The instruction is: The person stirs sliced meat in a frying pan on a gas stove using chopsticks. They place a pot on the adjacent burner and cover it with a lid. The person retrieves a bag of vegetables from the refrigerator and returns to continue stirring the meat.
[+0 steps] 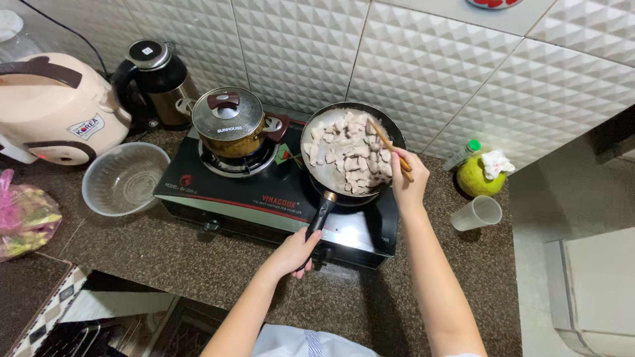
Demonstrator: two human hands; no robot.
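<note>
A black frying pan (316, 173) full of pale meat pieces (350, 153) sits on the right burner of a black two-burner gas stove (264, 201). My left hand (296, 251) grips the end of the pan's black handle (320, 215) near the stove's front edge. Over the pan's right rim, my right hand (407, 178) holds wooden chopsticks (385, 142), whose tips reach into the meat.
A small lidded pot (231, 122) stands on the left burner. Left of the stove are a clear bowl (124, 178), a rice cooker (56, 109), a kettle (155, 76) and a pink bag (23, 215). A plastic cup (477, 213) and a green fruit (477, 177) lie to the right.
</note>
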